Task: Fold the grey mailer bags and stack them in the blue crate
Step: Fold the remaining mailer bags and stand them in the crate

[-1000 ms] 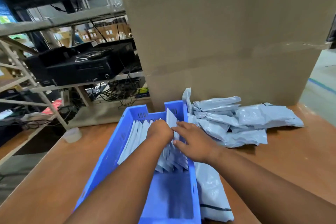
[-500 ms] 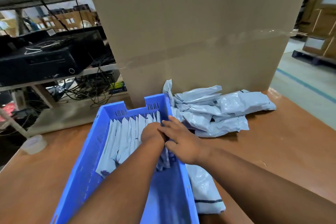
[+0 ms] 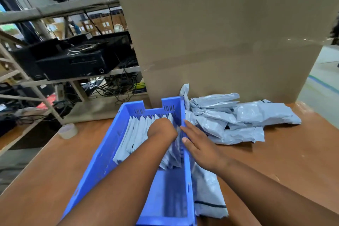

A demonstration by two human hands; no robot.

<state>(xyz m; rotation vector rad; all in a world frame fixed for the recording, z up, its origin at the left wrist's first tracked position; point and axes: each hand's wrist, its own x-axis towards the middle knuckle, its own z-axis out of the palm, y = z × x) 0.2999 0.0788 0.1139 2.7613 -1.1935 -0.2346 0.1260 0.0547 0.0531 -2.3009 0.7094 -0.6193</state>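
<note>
My left hand (image 3: pixel 161 130) is inside the blue crate (image 3: pixel 102 154), fingers curled down into the folded grey mailer bags (image 3: pixel 139 134) standing at its far end; whether it pinches one, I cannot tell. My right hand (image 3: pixel 200 145) lies spread flat on the crate's right rim. The unfolded mailer bags (image 3: pixel 238 119) are piled on the worktop (image 3: pixel 286 161), right of the crate.

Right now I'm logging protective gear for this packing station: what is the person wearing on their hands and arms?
Nothing shows. The left hand and right hand are bare, with no gloves, rings, watch or bands visible. Both forearms are uncovered to the frame's edge, with no sleeve in view.

Folded grey mailers (image 3: pixel 139 134) upright in blue crate (image 3: pixel 102 154)
</note>
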